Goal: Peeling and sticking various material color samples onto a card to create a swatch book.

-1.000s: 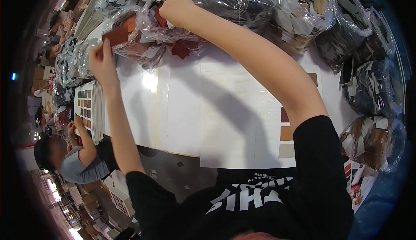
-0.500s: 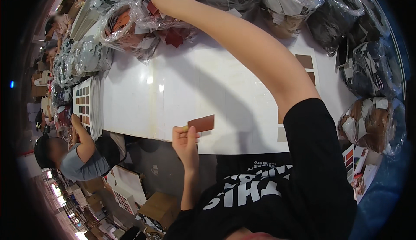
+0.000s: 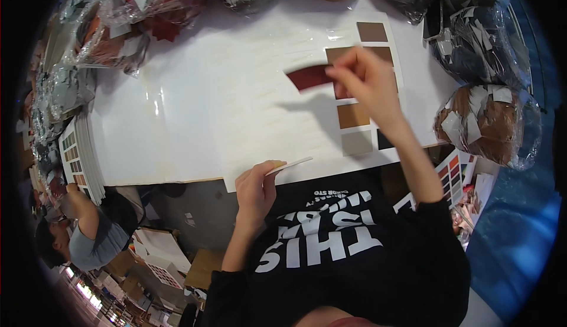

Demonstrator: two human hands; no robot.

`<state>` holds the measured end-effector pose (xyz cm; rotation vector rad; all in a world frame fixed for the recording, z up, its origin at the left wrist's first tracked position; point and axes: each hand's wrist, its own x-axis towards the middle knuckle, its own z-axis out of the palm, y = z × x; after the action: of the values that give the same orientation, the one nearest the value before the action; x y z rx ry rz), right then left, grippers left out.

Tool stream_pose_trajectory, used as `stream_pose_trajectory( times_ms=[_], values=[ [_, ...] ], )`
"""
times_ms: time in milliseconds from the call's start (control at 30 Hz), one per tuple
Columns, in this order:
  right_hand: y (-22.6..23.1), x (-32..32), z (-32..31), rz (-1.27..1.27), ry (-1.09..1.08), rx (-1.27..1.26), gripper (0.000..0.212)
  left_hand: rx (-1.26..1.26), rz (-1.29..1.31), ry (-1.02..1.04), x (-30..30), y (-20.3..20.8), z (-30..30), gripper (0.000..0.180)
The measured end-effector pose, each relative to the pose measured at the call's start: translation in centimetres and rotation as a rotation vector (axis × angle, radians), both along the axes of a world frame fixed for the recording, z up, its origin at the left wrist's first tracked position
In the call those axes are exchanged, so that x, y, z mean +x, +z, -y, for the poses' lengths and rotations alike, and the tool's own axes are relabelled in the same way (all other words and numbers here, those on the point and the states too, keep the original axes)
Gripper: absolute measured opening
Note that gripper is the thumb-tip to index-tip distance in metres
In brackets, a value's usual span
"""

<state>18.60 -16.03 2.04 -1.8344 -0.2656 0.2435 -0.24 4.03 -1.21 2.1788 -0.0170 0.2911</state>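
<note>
At the far left edge a stack of white sample cards with rows of small colour squares (image 3: 75, 160) lies on the white worktop (image 3: 177, 120), and a co-worker in a grey sleeve (image 3: 97, 241) bends beside it below. Along the top left, clear plastic bags of reddish-brown cut pieces (image 3: 127, 14) crowd the worktop's far side.

Half a second ago the left hand held the red swatch low by the worktop edge while the right arm stretched far out to the bags. Now the left hand (image 3: 257, 186) pinches a thin white card strip (image 3: 289, 166) at the near edge, fingers closed on it, and the dark red rectangular swatch (image 3: 308, 77) has passed to the right hand (image 3: 363, 79), which grips it by one end above the worktop. By my reading, the swatch is being brought over to the card for placing.

Just under and right of that hand, a white card with brown, tan and grey squares (image 3: 357, 117) lies flat. Further right, clear bags of dark pieces (image 3: 478, 37) and of brown pieces with white labels (image 3: 484, 123) sit at the edge, with a multicolour sample chart (image 3: 452, 173) below.
</note>
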Motion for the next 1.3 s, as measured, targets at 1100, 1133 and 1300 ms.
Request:
stream_pose_trajectory(
  times_ms=[1100, 1133, 1300],
  values=[
    [-6.9, -7.7, 0.7, -0.582, -0.195, -0.149, 0.017, 0.387, -0.24, -0.323, 4.3, -1.7, 2.5, 0.007],
    [-6.9, -7.7, 0.6, -0.581, -0.2, -0.15, 0.017, 0.389, -0.258, -0.322, 4.3, -1.8, 2.5, 0.007],
    [-7.1, -7.5, 0.9, -0.572, -0.146, -0.173, 0.015, 0.405, -0.281, -0.33, 4.3, -2.0, 2.5, 0.005]
  ],
)
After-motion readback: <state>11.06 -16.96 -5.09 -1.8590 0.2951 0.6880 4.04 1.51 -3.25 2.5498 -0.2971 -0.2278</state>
